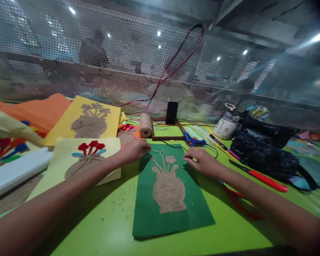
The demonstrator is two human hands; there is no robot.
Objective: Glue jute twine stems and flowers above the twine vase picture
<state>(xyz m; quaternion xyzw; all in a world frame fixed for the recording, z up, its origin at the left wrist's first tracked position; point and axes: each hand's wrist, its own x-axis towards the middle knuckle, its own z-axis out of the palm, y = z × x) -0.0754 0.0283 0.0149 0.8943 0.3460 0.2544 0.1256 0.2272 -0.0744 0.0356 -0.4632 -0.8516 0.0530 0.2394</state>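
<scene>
A dark green sheet (173,222) lies in front of me, bearing a burlap vase (169,192) with twine stems and a burlap flower (171,160) above it. My left hand (135,150) is closed at the sheet's upper left edge, fingertips pinched; what they hold, if anything, is hidden. A short pale piece of twine (154,152) shows just beside those fingertips; I cannot tell whether they touch it. At the upper right edge, my right hand (200,160) has its fingers curled and drawn together near the flower. Anything in its pinch is too small to make out.
Behind the sheet stand a twine spool (145,126), a phone (171,112) and a blue glue gun (193,139). Rightward lie a red-handled knife (268,180), red scissors (242,206), a black bag (264,145) and a white jar (225,126). Yellow vase cards (60,124) are leftward.
</scene>
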